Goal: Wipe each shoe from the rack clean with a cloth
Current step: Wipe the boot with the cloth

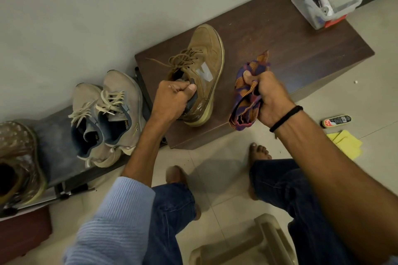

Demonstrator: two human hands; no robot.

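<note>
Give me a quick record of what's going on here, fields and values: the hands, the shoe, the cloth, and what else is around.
left hand: grips the heel end of the brown shoe
right hand: holds the bunched cloth
brown shoe: sits on the dark cabinet, laces tied
cloth: purple and orange, not touching the shoe
beige sneakers: a pair, on the rack to the left
plastic box: at the cabinet's far end
polish bottle: lying on the floor
</note>
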